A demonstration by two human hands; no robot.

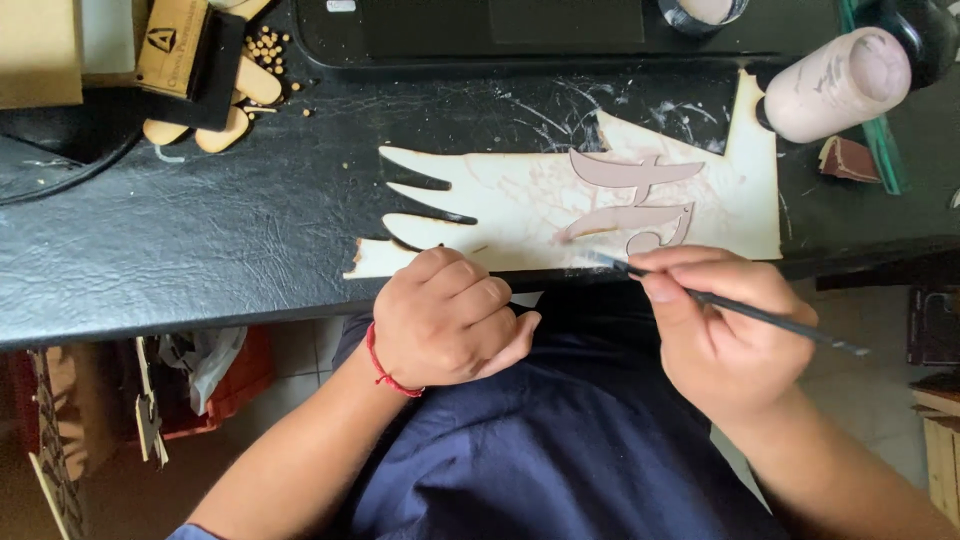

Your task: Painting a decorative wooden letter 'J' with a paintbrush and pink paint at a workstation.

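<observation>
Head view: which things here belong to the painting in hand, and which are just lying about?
In use:
- wooden cutout, steadied by the left hand
- thin brush in the right hand, tip at the raised letter piece

Lying about:
- paint bottle
- small wooden ovals
- beads
- black tray

On my black table point(200, 240) a pinkish bottle point(835, 85) lies at the far right, small wooden ovals point(225, 125) and beads point(268, 48) sit far left, near a wooden block point(172, 45).
</observation>
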